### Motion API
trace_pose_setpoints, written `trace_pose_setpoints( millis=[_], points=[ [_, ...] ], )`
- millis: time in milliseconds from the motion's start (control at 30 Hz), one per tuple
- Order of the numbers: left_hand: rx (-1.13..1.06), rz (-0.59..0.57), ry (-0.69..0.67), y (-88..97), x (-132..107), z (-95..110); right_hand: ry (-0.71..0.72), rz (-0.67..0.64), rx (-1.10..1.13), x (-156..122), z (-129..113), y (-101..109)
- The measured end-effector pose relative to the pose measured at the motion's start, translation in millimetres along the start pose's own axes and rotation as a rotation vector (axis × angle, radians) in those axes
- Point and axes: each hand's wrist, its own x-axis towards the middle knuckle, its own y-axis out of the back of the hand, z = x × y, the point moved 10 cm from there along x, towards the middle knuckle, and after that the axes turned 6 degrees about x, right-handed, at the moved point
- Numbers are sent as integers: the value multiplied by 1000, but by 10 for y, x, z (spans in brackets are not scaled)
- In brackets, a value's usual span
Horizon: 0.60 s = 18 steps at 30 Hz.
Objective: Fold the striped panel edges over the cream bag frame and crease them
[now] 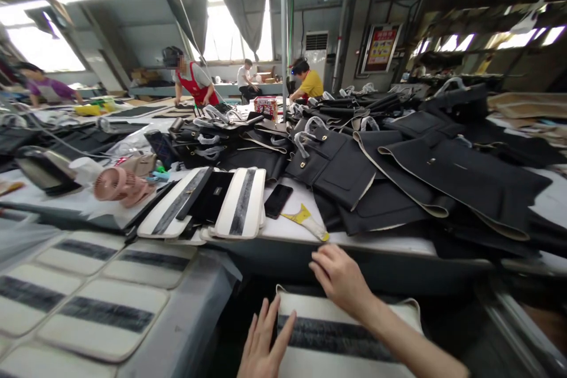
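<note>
A cream panel with a dark stripe across it lies low in front of me, below the table edge. My left hand is open at its left side, fingers spread over the corner and the end of the stripe. Above the panel's far edge is my right hand, its fingers loosely bent and somewhat apart, with nothing visible in them. Just beyond that hand, a yellow-and-white flat tool lies at the table's edge. A black phone is beside the tool.
Similar striped panels cover a surface at the left. Panel stacks stand on the table, left of a heap of black bag pieces. A pink fan and a metal kettle are farther left. Several people work behind.
</note>
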Motion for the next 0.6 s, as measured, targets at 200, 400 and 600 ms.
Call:
trace_pose_setpoints(
  millis=[200, 400, 600],
  points=[
    [16, -272, -207, -128, 525, 450, -224, -310, -195, 728, 1069, -729],
    [-127, -498, -395, -613, 887, 1094, -187, -447, -134, 368, 1286, -754],
    [-235, -568, -616, -848, 1208, 1786, -358, -67, 284, -856, 1954, 680]
  ],
)
